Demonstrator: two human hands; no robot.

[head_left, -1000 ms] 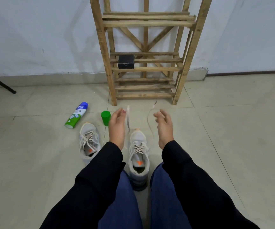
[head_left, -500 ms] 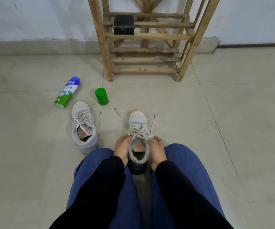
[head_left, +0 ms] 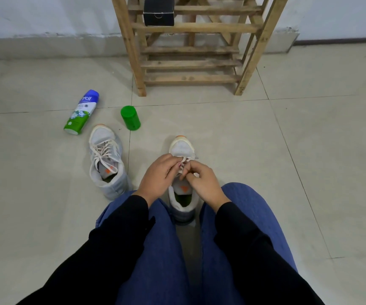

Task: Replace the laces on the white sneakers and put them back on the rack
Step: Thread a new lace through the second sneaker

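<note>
Pale tiled floor point(head_left: 243, 133), with a white wall point(head_left: 45, 16) along the top of the frame. The wooden rack point(head_left: 191, 62) stands against the wall at upper centre, and a black box point(head_left: 158, 9) sits on one of its slatted shelves.

Left of centre, a spray can point(head_left: 81, 112) lies on its side. A green cap point(head_left: 130, 118) stands to its right, apart from it. Just below these the second sneaker point(head_left: 106, 157) rests on the floor, laced, toe pointing up the frame.

The centre sneaker point(head_left: 182, 146) sits mid-frame between your blue trouser legs point(head_left: 243, 199), toe toward the rack and well short of it. Both your hands are over its eyelets.

- **Left hand** point(head_left: 158, 175): grip curled, fingertips pinching the lace point(head_left: 183, 160) near the upper eyelets.
- **Right hand** point(head_left: 204, 181): grip curled as well, thumb and fingers closed on the lace just beside the left fingertips.

Cannot tell whether the two hands touch. An orange tongue tab point(head_left: 183, 188) shows just below them.
</note>
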